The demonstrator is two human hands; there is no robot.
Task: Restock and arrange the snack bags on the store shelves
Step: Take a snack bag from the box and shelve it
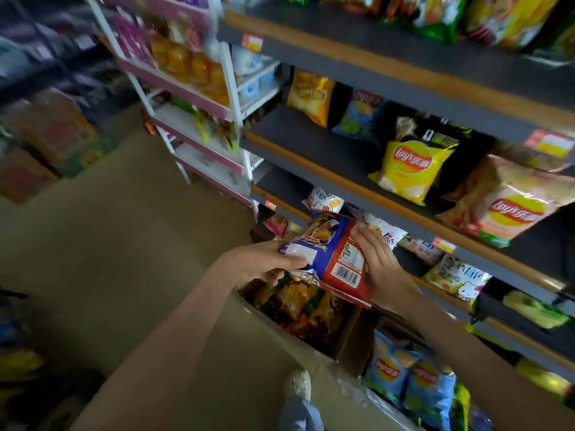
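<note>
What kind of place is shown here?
Probably a small grocery shop: dark shelves with chip bags, price tags on the shelf edges, and a cardboard box of snacks on the floor.

A white-and-pink rack (231,88) stands at the end of the aisle. It carries orange bottles (186,62) on an upper tier and pale blue-and-white packs (249,63) just beside them. The beige floor (124,228) spreads out below. Blurred stacked goods (53,135) line its far left side. Near the bottom edge is a white shoe (297,384) under a blue trouser leg (300,415).
</note>
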